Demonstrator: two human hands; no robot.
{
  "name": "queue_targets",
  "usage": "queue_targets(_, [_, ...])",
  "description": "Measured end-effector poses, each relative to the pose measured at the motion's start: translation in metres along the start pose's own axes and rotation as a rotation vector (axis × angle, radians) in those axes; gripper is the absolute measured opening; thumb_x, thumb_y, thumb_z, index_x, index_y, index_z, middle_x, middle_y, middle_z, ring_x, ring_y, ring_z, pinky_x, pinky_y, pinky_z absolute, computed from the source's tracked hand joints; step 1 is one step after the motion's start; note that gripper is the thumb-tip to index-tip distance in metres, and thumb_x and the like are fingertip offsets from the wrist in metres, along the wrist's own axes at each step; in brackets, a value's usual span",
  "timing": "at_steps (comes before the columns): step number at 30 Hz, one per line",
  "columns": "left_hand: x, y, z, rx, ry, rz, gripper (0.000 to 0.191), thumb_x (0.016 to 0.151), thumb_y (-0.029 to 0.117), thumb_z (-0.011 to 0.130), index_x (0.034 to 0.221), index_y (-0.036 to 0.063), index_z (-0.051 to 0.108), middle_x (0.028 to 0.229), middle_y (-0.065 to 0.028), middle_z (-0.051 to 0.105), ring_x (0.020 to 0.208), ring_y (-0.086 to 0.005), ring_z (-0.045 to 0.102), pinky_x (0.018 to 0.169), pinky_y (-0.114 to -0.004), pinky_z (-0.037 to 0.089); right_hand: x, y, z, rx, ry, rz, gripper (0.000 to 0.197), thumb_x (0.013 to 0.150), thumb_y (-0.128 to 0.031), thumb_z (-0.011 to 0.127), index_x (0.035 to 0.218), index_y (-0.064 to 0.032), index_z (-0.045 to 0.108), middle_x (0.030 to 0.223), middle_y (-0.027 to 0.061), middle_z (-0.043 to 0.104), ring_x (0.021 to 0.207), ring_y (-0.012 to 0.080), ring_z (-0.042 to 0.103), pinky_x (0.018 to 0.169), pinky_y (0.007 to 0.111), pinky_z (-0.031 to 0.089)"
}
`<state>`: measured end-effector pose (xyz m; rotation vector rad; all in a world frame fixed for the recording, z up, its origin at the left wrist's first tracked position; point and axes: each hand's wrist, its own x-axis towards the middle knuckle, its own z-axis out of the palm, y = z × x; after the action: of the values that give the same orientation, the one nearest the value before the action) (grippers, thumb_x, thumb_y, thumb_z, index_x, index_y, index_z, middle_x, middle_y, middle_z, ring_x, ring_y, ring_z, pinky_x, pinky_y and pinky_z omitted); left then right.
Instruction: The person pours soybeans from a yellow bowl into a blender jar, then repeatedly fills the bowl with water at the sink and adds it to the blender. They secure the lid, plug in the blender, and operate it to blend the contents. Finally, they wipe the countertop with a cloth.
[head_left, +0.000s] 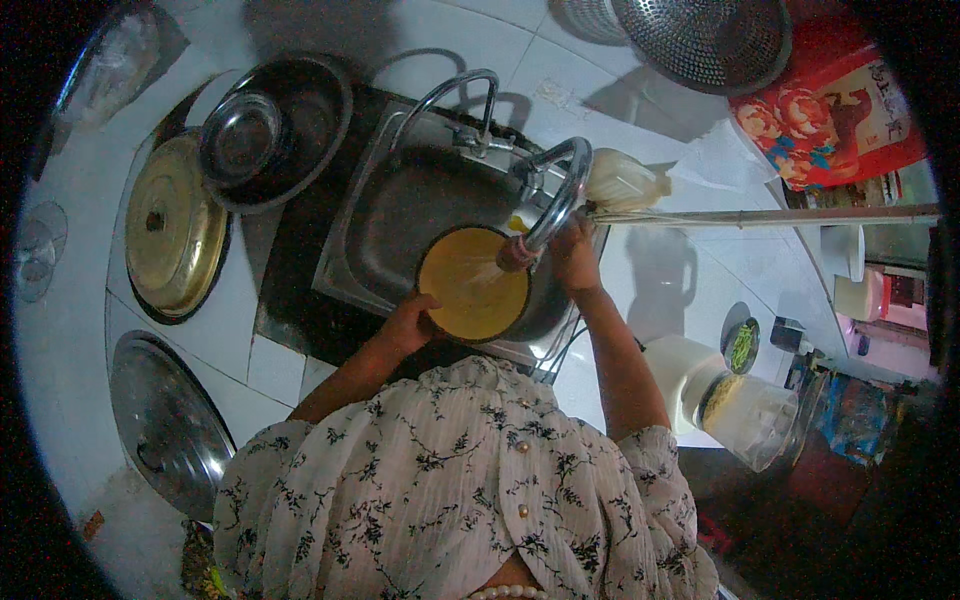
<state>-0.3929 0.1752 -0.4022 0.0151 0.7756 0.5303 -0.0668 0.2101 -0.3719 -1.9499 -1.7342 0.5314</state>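
Note:
My left hand (409, 322) grips the near-left rim of a round yellow bowl (465, 292) with a dark edge, held over the steel sink (382, 217). Water runs into the bowl from the spout of a curved chrome faucet (566, 187). Just right of the spout is my right hand (576, 255). Its fingers are partly hidden, and I cannot tell whether they hold anything. A small yellow object (517, 223) shows beyond the bowl's far rim.
A second curved chrome tap (450, 82) stands at the sink's back. Left of it are a dark basin (315, 112), a gold-toned lid (169, 225) and a steel lid (161, 420). A tied plastic bag (622, 178), a perforated steel colander (705, 37) and a clear jar (757, 427) are at right.

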Motion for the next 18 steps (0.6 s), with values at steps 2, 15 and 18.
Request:
queue_targets(2, [-0.002,-0.002,0.002,0.041,0.023,0.085,0.048,0.08,0.014,0.061,0.124,0.0014,0.049,0.114,-0.0124,0.059,0.103,-0.0287,0.06,0.082,-0.045,0.055,0.002,-0.021,-0.012,-0.096,0.062,0.025,0.037,0.083,-0.009,0.062,0.12,-0.0097,0.054,0.125,0.0191,0.049,0.109,0.0396,0.057,0.082,0.046,0.051])
queue_targets(15, [-0.013,0.002,0.019,-0.001,0.053,0.026,0.051,0.079,0.012,0.06,0.127,0.0008,0.047,0.12,-0.0136,0.058,0.109,-0.0292,0.059,0.09,-0.046,0.051,0.003,-0.012,-0.002,0.148,-0.182,0.163,0.04,0.085,-0.007,0.061,0.124,-0.0029,0.053,0.122,0.0194,0.058,0.108,0.0348,0.06,0.089,0.043,0.049])
queue_targets(18, [-0.012,0.001,0.019,-0.002,0.037,0.039,0.052,0.079,0.012,0.061,0.128,0.0016,0.047,0.12,-0.0134,0.058,0.109,-0.0289,0.059,0.092,-0.046,0.05,0.005,-0.012,-0.002,0.108,-0.2,0.156,0.041,0.086,-0.007,0.059,0.126,-0.0029,0.052,0.124,0.0199,0.056,0.111,0.0347,0.059,0.092,0.043,0.049])
